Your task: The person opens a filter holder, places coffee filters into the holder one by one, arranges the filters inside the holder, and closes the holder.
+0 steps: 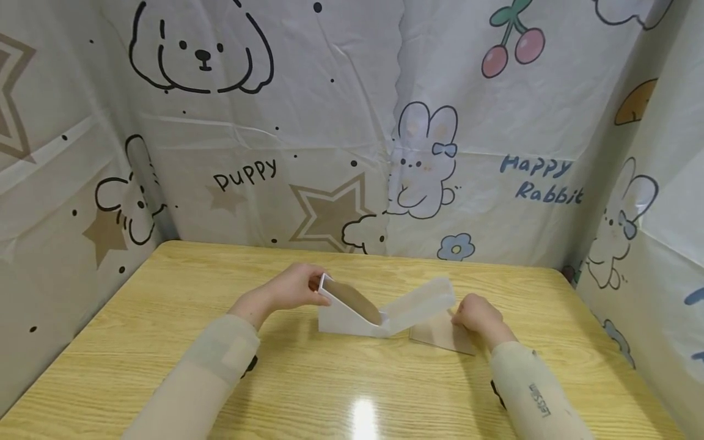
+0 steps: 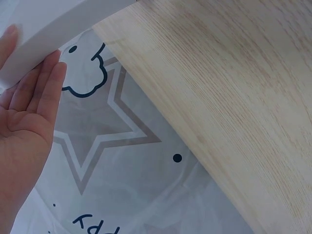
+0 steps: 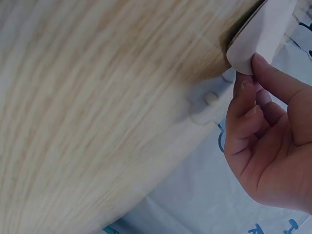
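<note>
My left hand (image 1: 297, 286) grips the tall upper end of a white slant-topped box (image 1: 343, 319), fingers behind it and thumb in front. Part of that white box (image 2: 63, 36) also shows in the left wrist view. Inside the box stands a brown paper-like piece (image 1: 352, 299) with a curved edge. A translucent whitish lid (image 1: 420, 305) tilts up and open from the box's low right end. My right hand (image 1: 480, 316) pinches a flat beige paper piece (image 1: 440, 335) just beyond the lid. Its pale rounded corner (image 3: 248, 53) sits between thumb and fingers in the right wrist view.
The box stands on a yellow wood-grain table (image 1: 308, 385). A printed cloth (image 1: 330, 153) with cartoon animals hangs behind the table's far edge and along both sides.
</note>
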`<action>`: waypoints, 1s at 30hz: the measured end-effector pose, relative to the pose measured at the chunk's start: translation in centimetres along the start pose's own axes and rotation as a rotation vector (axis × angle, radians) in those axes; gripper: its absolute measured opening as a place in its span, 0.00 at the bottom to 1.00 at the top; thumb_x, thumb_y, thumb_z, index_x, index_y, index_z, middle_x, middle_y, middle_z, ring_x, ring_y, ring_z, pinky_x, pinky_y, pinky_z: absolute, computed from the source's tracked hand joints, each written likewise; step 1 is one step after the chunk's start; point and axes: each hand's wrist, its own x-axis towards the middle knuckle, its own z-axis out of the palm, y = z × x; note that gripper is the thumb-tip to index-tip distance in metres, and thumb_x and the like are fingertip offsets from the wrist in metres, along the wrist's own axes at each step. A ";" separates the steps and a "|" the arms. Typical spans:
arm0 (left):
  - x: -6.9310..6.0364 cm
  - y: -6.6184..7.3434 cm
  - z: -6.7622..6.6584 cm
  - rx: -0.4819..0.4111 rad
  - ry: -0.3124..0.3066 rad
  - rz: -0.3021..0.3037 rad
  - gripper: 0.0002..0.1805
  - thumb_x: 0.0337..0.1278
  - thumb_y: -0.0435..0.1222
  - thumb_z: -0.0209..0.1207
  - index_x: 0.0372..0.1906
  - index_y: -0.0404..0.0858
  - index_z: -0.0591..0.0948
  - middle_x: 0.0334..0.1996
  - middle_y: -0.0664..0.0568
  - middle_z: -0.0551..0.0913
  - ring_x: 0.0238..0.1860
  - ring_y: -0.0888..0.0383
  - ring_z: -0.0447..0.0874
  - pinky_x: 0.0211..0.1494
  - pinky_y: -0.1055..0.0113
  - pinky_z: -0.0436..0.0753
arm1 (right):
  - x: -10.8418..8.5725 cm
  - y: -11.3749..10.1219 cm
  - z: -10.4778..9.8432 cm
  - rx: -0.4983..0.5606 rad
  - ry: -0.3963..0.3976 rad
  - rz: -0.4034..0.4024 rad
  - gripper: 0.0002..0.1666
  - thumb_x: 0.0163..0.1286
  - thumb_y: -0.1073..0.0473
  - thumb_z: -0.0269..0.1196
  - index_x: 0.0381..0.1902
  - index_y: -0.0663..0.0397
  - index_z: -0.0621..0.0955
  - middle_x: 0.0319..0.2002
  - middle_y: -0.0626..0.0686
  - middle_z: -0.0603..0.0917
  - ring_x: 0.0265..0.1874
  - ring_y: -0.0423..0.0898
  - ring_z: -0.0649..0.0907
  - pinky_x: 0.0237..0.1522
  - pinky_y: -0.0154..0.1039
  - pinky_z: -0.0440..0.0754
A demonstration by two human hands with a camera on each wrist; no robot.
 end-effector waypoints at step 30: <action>0.2 -0.2 0.0 -0.016 -0.006 -0.006 0.15 0.51 0.33 0.66 0.44 0.33 0.80 0.37 0.48 0.85 0.38 0.58 0.82 0.45 0.64 0.81 | -1.0 1.1 -2.5 0.173 0.114 -0.004 0.15 0.64 0.62 0.58 0.43 0.69 0.80 0.44 0.67 0.81 0.42 0.58 0.79 0.42 0.50 0.77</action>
